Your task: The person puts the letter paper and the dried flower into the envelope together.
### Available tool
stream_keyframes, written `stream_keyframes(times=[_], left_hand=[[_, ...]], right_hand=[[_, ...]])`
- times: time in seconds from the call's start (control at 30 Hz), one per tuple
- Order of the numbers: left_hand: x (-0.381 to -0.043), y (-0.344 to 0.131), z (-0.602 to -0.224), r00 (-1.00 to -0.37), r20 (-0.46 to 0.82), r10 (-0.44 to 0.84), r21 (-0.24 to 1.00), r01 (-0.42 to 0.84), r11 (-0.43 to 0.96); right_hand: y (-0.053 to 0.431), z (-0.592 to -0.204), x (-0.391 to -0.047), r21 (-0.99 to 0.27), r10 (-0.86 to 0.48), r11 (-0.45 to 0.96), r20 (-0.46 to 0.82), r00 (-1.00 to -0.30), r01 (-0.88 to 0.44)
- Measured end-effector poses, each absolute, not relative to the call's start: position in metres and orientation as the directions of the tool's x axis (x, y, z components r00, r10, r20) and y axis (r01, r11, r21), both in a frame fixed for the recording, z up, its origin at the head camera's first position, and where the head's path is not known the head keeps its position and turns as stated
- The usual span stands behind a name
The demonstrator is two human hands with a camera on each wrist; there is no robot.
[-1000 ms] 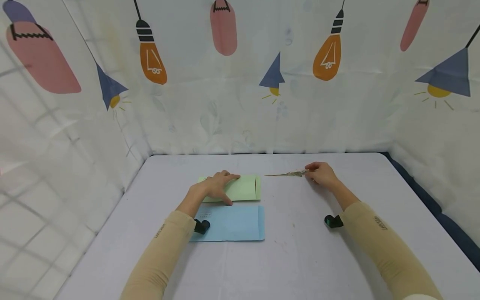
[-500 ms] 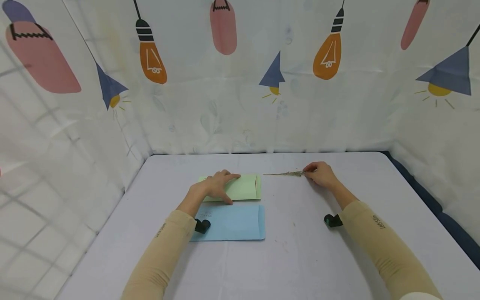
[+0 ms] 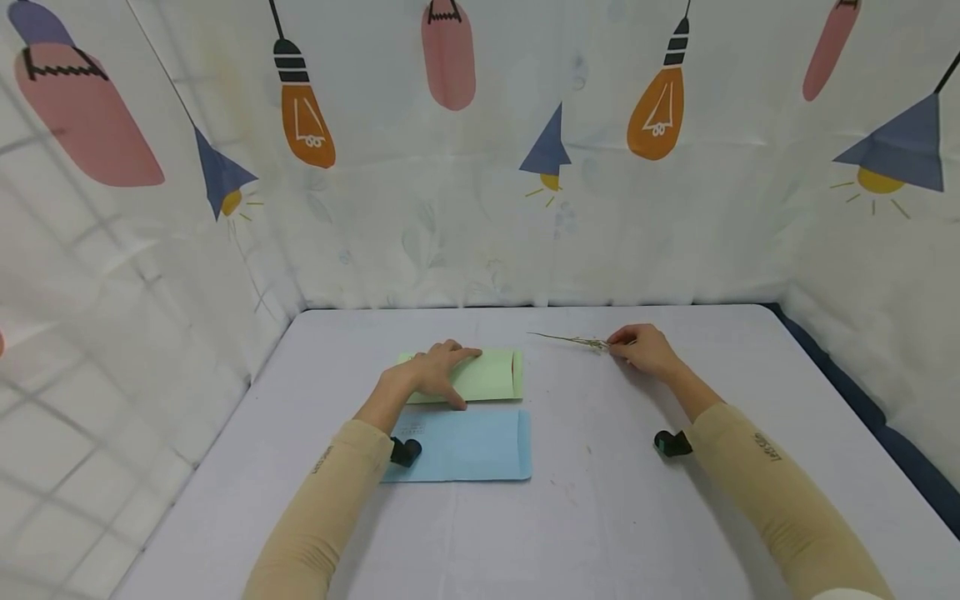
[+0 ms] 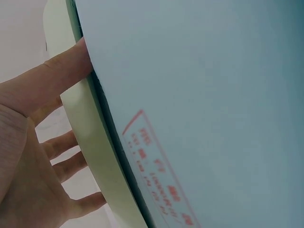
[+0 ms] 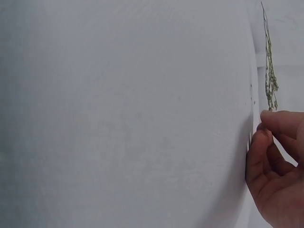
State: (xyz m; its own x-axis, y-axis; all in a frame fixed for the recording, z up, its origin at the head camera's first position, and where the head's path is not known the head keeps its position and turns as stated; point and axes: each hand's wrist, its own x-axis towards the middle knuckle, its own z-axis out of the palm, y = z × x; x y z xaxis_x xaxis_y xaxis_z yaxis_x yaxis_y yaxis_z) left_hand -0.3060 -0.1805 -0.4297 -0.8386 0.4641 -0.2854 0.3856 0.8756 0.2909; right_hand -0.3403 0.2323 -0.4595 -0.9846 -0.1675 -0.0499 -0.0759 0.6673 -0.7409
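Note:
My right hand point(image 3: 643, 348) pinches a thin dried flower sprig point(image 3: 573, 339) by its bushy end, over the back of the table. The bare stem points left, and in the right wrist view the sprig point(image 5: 269, 66) extends up from the fingertips. On the left, my left hand point(image 3: 437, 371) rests across a pale green envelope point(image 3: 491, 375), fingers fairly straight and thumb spread toward its front edge. Just in front lies a light blue envelope point(image 3: 465, 446), its left end partly covered by the wrist camera. Red print marks the blue envelope point(image 4: 213, 95) in the left wrist view.
The table point(image 3: 585, 517) has a white cover. Patterned white curtains point(image 3: 465, 225) hang behind it and on both sides. Dark cloth point(image 3: 847, 392) shows along the right edge. Tiny specks point(image 3: 588, 450) are scattered near the middle.
The sprig's stem end has tilted up and away from the table, while the right hand stays almost in place. The left hand and both envelopes have not moved.

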Motion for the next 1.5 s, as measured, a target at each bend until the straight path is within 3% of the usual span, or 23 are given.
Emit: stream_keyframes(times=[1.5], left_hand=[[-0.307, -0.181, -0.431, -0.841, -0.282, 0.461, 0.305, 0.377, 0.874]], right_hand=[[0.209, -0.452, -0.324, -0.733, -0.363, 0.65, -0.071, -0.929, -0.198]])
